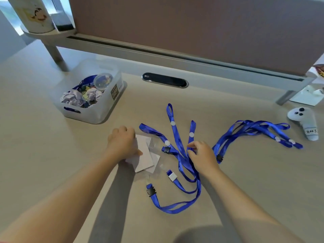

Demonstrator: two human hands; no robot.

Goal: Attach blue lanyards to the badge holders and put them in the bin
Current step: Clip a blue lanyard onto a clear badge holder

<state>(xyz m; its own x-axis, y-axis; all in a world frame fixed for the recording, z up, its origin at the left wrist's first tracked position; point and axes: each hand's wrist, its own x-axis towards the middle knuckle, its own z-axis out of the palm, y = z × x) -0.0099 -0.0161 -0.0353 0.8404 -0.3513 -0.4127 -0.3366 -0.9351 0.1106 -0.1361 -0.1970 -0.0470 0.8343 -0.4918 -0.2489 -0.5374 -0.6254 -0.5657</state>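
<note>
Head view: left hand (122,142) flat on badge holders (145,155), right hand (201,156) pinching blue lanyards (182,155) just beside, straps running away from hands, bin (98,116) beyond left hand.

Left hand (122,142) flat, palm down; right hand (201,157) fingers pinching.

Handwritten marking, possibly "Hoo5", on a white controller (305,121) at right; the bin (98,113) label at upper left is illegible.
</note>
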